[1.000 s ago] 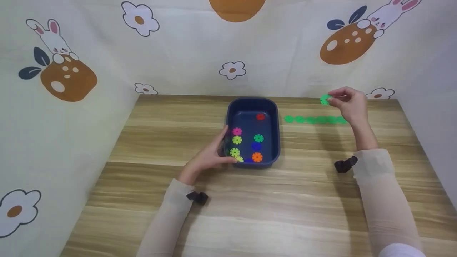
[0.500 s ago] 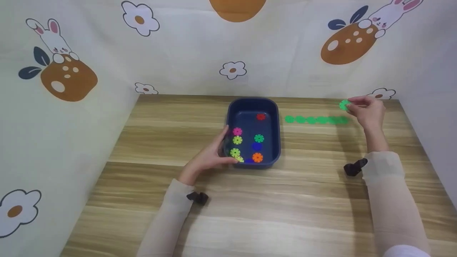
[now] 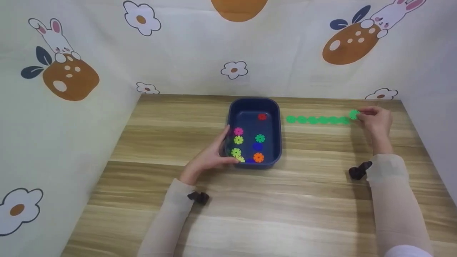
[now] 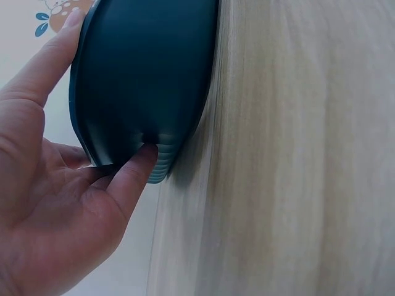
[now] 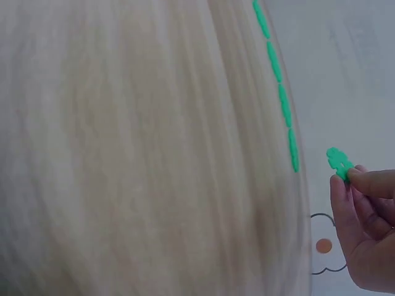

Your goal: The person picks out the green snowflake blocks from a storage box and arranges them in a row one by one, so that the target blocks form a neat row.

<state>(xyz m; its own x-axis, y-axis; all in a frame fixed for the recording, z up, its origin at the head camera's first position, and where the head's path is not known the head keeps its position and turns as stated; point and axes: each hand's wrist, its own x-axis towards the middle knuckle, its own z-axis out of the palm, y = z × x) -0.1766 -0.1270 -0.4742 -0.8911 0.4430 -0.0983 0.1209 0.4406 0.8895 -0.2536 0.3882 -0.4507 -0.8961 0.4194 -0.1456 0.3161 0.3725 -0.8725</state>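
Note:
My left hand (image 3: 211, 154) grips the near left corner of a dark blue plastic box (image 3: 279, 142), with the thumb at its near rim and the fingers along its left side. The left wrist view shows that hand against the outer wall of the box (image 4: 142, 68). Between thumb and fingertips, my right hand (image 3: 378, 123) pinches a bright green notched disc (image 3: 353, 114). It is held at the right end of a row of green notched discs (image 3: 312, 120) on the table. In the right wrist view, the pinched green disc (image 5: 339, 163) is above the table surface.
Inside the box lie a red disc (image 3: 262, 116), a pink disc (image 3: 238, 131), a green disc (image 3: 260, 138), an orange disc (image 3: 258, 157), and several yellow and blue ones. A patterned cloth (image 3: 185, 53) stands behind the wooden table (image 3: 271, 203).
My right hand has moved right and then down toward the table with the green disc, to the right end of the row. The left hand and the box have stayed in place.

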